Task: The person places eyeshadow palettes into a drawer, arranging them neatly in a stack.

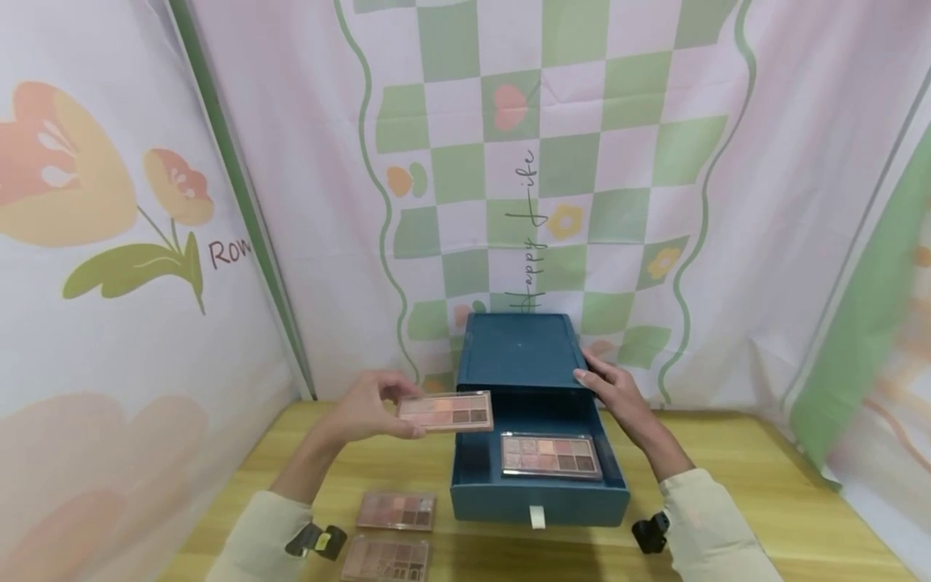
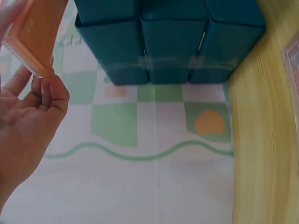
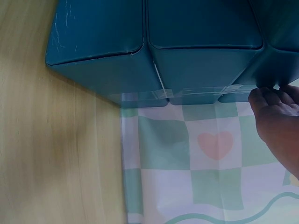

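1. Teal plastic, by its look, makes up the cabinet on the bench; its drawer is pulled out towards me, a pale tab on the front.
2. My left hand is clamped on the held palette, thumb at the near side, fingers behind, all at its left end. The pans face up, and the right end reaches over the drawer's left edge; how high above it, I cannot tell.
3. That end grip leaves the right end free of fingers, which seems sensible beside the drawer wall. I should pinch firmly and level, since a smooth case held by one end could dip or slip.
4. My right hand has its thumb apart from its fingers: thumb on the cabinet's top, fingers along its right side. Light pressure seems best, enough to steady without shoving.
5. Inside the drawer, nearer its front and right wall, is the second palette, pans up; flat or propped, I cannot tell. I ought to avoid knocking the two cases together.
6. On the bench, left of the drawer, lie the far palette and the near palette. My left wrist camera appears just beside them, so a raised forearm is safer.
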`<control>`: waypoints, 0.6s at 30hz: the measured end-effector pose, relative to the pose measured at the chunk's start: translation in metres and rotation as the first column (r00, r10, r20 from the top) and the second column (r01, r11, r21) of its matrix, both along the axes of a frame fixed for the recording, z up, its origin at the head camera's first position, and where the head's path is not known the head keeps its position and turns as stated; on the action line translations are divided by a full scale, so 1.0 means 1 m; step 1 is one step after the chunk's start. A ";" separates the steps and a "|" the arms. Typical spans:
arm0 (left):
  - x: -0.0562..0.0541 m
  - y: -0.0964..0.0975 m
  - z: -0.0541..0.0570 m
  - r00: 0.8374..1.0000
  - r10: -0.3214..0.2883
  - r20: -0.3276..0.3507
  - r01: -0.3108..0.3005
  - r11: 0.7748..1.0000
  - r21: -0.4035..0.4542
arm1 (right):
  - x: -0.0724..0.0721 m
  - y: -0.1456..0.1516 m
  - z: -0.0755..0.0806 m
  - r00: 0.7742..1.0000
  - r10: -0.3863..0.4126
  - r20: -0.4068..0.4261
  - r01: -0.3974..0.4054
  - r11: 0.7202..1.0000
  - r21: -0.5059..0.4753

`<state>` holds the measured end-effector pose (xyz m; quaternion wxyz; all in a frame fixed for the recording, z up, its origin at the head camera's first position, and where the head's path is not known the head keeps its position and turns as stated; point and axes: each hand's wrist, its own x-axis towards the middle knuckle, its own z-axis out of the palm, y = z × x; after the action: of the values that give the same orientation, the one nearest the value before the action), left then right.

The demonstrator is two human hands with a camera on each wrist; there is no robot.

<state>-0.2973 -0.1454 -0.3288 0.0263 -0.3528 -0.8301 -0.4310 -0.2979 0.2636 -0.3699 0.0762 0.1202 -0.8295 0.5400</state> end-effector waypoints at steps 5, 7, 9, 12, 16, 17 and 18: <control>0.002 0.017 0.005 1.000 0.008 -0.001 -0.008 1.000 -0.025 | 0.000 0.000 0.000 1.000 0.001 0.003 -0.001 1.000 -0.005; 0.002 0.023 0.007 1.000 0.004 -0.011 -0.004 0.999 -0.033 | 0.000 0.000 0.000 1.000 0.003 0.002 -0.003 1.000 -0.008; 0.003 0.028 0.009 1.000 -0.001 -0.025 0.000 0.999 -0.040 | 0.000 0.000 0.000 1.000 0.005 0.000 -0.005 1.000 -0.010; 0.004 0.035 0.010 0.999 -0.005 -0.034 0.004 0.999 -0.051 | 0.001 0.000 0.000 1.000 0.010 -0.002 -0.010 1.000 -0.014; 0.006 0.045 0.012 0.999 -0.006 -0.032 0.004 0.998 -0.067 | 0.001 0.000 0.000 1.000 0.008 -0.005 -0.008 1.000 -0.015; 0.007 0.047 0.013 0.999 -0.006 -0.032 0.004 0.997 -0.071 | 0.001 -0.001 0.000 1.000 0.004 -0.004 -0.004 1.000 -0.015; 0.008 0.050 0.014 0.999 -0.009 -0.031 0.006 0.997 -0.074 | 0.001 -0.001 0.000 1.000 0.000 -0.002 0.000 1.000 -0.015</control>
<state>-0.2895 -0.0951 -0.3153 0.0247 -0.3633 -0.8437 -0.3945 -0.2970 0.2628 -0.3696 0.0780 0.1205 -0.8254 0.5460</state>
